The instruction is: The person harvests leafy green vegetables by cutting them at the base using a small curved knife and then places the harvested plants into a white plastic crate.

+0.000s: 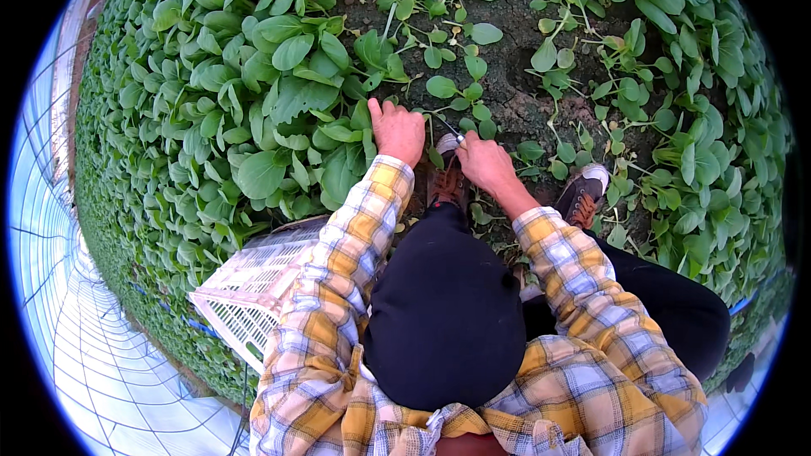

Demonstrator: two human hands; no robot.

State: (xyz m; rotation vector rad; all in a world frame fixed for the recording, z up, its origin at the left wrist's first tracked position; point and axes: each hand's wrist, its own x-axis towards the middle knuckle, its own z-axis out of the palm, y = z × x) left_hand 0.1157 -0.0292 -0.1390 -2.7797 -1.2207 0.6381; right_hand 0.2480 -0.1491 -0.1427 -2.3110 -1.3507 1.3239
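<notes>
My left hand (399, 132) reaches into the edge of the dense leafy greens (339, 130), its fingers curled around a plant and its fingertips partly hidden by leaves. Just to the right, my right hand (486, 163) grips a small knife (460, 139) by its handle. The thin, dark blade points up and left towards my left hand, and a small gap separates the two hands. Beneath the knife is the toe of my brown shoe (448, 168). Small low seedlings (466, 98) grow in the dark soil (507, 69) just beyond the hands.
A white slatted plastic crate (253, 291) stands tilted at my left, partly behind my sleeve. More leafy greens (703, 158) rise on the right. My other shoe (583, 195) rests on the soil among small plants. Ribbed translucent greenhouse sheeting (95, 354) curves along the left.
</notes>
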